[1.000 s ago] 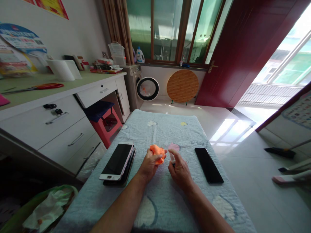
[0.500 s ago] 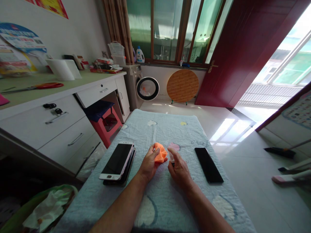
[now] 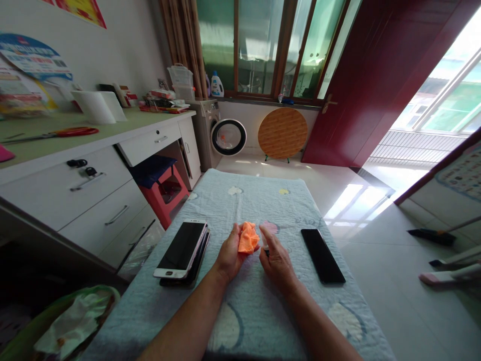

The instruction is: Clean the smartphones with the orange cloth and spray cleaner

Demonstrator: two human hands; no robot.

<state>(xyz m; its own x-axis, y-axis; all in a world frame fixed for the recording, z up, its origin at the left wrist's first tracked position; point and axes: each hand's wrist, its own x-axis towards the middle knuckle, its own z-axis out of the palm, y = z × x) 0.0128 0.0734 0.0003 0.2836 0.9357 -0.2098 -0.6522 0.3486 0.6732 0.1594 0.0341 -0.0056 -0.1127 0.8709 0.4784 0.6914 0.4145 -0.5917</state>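
Orange cloth (image 3: 248, 239) fills our left grip (image 3: 229, 254), part-hidden bottle (image 3: 265, 246) our right grip (image 3: 278, 260); phone stack (image 3: 182, 248) and black phone (image 3: 323, 256) lie untouched.

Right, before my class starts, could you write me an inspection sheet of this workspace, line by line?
Surface: light-blue patterned cover, slightly wrinkled.
Things at hand: orange cloth, bunched; white-framed phone stacked on at least one darker device; black phone lying apart on the right.
Clutter: red-handled scissors and white roll on the side counter; crumpled white material in a green-rimmed container, lower left.
Grip: left hand holds the orange cloth; right hand curls round a pale item, too hidden to identify.
Cables: nothing seen.
Surroundings: washing machine door open; round wooden board against the wall.
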